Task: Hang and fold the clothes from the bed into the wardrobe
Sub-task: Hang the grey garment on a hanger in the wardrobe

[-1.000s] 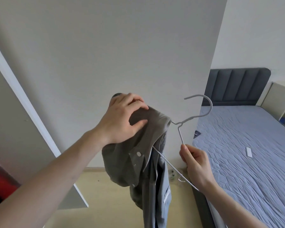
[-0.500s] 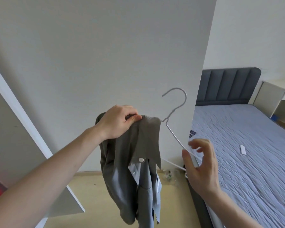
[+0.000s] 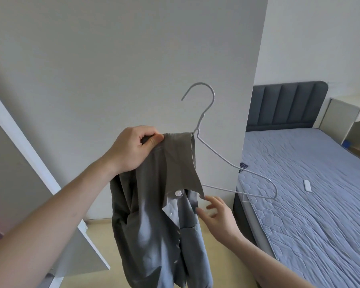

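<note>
A grey button-up shirt (image 3: 154,225) hangs in mid-air on the left half of a white wire hanger (image 3: 227,161). My left hand (image 3: 133,148) pinches the shirt's left shoulder at the collar, together with the hanger's hidden left arm. The hanger's hook points up and its right arm sticks out bare toward the bed. My right hand (image 3: 218,215) is open just below the collar tip, its fingers spread and close to the shirt's loose right front, holding nothing.
A white wardrobe side panel (image 3: 133,59) fills the view behind the shirt. Its open door (image 3: 40,173) slants at the left. The bed (image 3: 320,204) with a blue quilted cover and dark headboard lies at the right, a small white remote (image 3: 307,185) on it.
My right hand has let go of the hanger's right arm and dropped toward the shirt front. My left hand has lifted the shirt and turned the hanger upright.
</note>
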Available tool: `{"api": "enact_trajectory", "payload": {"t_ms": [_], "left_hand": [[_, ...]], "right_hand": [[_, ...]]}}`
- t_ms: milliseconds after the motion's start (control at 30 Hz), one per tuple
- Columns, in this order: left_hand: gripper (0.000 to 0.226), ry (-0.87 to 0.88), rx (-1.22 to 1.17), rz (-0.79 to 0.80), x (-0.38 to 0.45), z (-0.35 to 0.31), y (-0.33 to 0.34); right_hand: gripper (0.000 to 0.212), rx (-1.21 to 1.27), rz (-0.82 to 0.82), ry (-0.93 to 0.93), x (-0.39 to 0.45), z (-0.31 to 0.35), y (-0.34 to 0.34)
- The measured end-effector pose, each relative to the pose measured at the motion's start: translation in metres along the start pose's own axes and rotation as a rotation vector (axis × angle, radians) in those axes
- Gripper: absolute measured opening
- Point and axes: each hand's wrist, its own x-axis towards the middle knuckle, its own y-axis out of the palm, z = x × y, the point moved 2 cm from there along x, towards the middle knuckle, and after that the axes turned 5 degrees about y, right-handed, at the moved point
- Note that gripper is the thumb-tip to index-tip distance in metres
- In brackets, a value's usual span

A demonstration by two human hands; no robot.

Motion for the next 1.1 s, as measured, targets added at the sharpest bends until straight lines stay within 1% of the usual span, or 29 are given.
{"api": "enact_trajectory", "payload": {"t_ms": [33, 167, 200, 300, 333, 467, 567, 667, 767, 867, 933, 967, 1033, 1100], "left_hand": [[0.027, -0.004, -0.013, 0.0, -0.001, 0.0, -0.001], [0.033, -0.019, -0.048, 0.005, -0.004, 0.002, -0.01], [0.034, -0.028, -0.051, 0.002, -0.006, 0.003, -0.014], [0.033, -0.061, -0.043, -0.009, -0.014, 0.011, -0.026], [0.032, -0.076, -0.038, -0.001, -0.017, 0.014, -0.027], [0.027, -0.125, -0.002, 0.047, -0.033, 0.028, -0.021], [0.025, -0.141, 0.018, 0.056, -0.041, 0.041, -0.016], [0.023, -0.139, 0.136, 0.042, -0.042, 0.055, -0.01], [0.018, -0.165, 0.247, 0.024, -0.041, 0.066, -0.001], [0.02, -0.198, 0.275, 0.027, -0.041, 0.072, 0.009], [0.022, -0.245, 0.265, 0.0, -0.04, 0.075, 0.016], [0.024, -0.277, 0.26, -0.023, -0.04, 0.075, 0.02], [0.025, -0.332, 0.251, -0.066, -0.037, 0.074, 0.027], [0.025, -0.366, 0.231, -0.101, -0.032, 0.068, 0.033]], "right_hand": [[0.03, 0.039, 0.029, 0.011, 0.004, 0.001, 0.004], [0.005, 0.173, 0.158, 0.071, 0.015, -0.004, 0.015], [0.007, 0.187, 0.137, 0.072, 0.018, -0.006, 0.012], [0.01, 0.259, -0.05, 0.1, 0.033, -0.015, -0.019], [0.011, 0.299, -0.084, 0.104, 0.039, -0.016, -0.034], [0.016, 0.345, -0.136, 0.02, 0.058, -0.003, -0.095], [0.015, 0.306, -0.18, 0.005, 0.068, 0.017, -0.126], [0.016, 0.257, -0.23, -0.048, 0.072, 0.048, -0.15], [0.015, 0.272, -0.249, -0.124, 0.068, 0.091, -0.165], [0.012, 0.326, -0.214, -0.215, 0.054, 0.136, -0.165], [0.013, 0.377, -0.147, -0.267, 0.041, 0.161, -0.156], [0.015, 0.399, -0.078, -0.292, 0.033, 0.171, -0.147], [0.016, 0.421, 0.11, -0.325, 0.015, 0.185, -0.121], [0.015, 0.386, 0.286, -0.321, -0.002, 0.19, -0.088]]}}
